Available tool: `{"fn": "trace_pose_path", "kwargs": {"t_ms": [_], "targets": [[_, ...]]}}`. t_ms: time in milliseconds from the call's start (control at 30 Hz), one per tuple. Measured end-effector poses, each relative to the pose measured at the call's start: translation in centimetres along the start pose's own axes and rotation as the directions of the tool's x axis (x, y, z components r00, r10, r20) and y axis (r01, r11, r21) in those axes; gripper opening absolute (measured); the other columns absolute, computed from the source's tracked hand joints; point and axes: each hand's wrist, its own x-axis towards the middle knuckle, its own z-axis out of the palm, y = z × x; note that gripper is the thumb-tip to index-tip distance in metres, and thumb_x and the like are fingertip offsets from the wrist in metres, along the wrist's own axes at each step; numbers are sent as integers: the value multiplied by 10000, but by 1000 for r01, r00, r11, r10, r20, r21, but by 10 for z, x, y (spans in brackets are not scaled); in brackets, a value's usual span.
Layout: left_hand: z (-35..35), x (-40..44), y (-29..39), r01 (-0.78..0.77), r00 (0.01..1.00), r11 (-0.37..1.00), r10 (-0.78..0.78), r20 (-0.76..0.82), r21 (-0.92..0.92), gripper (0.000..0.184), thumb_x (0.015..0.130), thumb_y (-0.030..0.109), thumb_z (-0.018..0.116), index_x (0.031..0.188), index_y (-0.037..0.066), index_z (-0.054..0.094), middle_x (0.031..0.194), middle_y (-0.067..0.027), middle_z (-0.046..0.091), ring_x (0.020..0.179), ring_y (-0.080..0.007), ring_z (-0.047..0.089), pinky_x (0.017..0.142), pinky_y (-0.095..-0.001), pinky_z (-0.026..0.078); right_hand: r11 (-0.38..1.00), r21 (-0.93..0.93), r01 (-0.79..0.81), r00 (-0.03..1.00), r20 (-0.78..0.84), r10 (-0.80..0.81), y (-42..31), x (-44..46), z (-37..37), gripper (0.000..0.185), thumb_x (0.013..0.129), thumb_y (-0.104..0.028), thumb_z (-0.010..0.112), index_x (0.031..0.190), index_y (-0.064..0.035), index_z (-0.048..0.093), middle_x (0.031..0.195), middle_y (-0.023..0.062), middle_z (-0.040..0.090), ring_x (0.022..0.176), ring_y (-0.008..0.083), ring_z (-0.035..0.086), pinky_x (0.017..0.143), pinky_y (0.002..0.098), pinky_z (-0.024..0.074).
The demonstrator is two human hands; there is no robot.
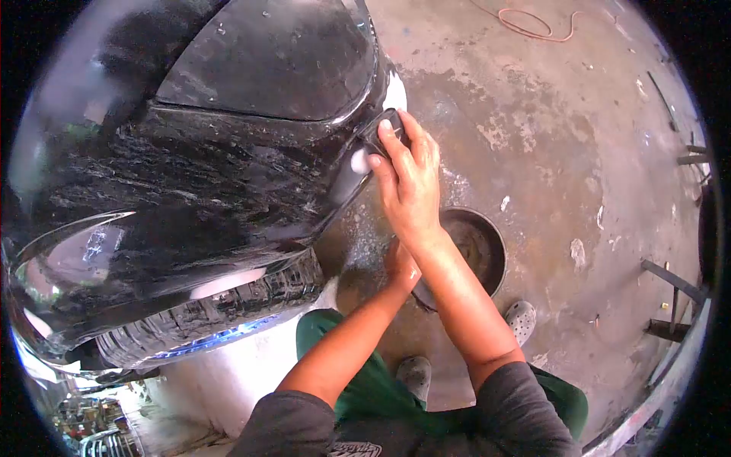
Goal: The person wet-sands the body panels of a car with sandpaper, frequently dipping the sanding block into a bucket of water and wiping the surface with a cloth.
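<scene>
My right hand [411, 167] presses a small dark block [373, 140] against the corner of a black car's bumper [339, 171], its fingers bent over the block. White patches [395, 91] show on the bodywork just above and below that hand. Whitish smears streak the black paint [228, 160]. My left hand [400, 263] is lower down, partly behind my right forearm, close to the rim of a round dark basin [502, 263]. Its fingers are hidden, so I cannot see whether it holds anything.
A car tyre [221, 316] with a blue-edged rim sits at lower left. On the wet, stained concrete floor [548, 152] lies an orange hose [525, 27] at the top. Metal stand legs [674, 282] stand at the right. My grey clogs [415, 377] are below the basin.
</scene>
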Motion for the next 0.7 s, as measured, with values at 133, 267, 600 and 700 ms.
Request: {"fn": "trace_pose_path", "kwargs": {"t_ms": [133,267,600,700], "targets": [[12,-10,-26,-131,985,983,115,-129,-127,507,990,443,653,1346,86,609,1328,-118,653,1259,-263,584,1106,-421,416,999,39,-28,999,-42,30,-10,-5,4,527,816,-191,844,1302,-107,657,1398,247,555,1217,423,560,981,518,487],[-11,-6,48,188,980,948,-163,-116,257,536,1098,344,510,1484,-27,493,1569,-164,473,1418,-284,459,1181,-460,345,988,118,103,991,68,-112,-36,-47,3,501,781,-171,857,1245,-133,673,1335,192,600,1143,412,597,950,530,479],[20,7,-1,16,925,907,146,-350,421,633,1086,508,415,1454,7,538,1410,-299,585,1348,-431,517,1169,-500,348,994,106,39,997,60,-45,-40,-43,4,496,819,-162,827,1271,-116,628,1336,201,593,1180,426,573,969,537,475],[27,9,-47,-30,994,999,27,-109,-29,588,1093,467,438,1459,18,540,1472,-273,548,1395,-386,487,1184,-473,336,993,104,-58,996,-60,64,-13,3,5,460,837,-184,817,1239,-64,628,1298,208,598,1172,450,556,969,557,460]]}}
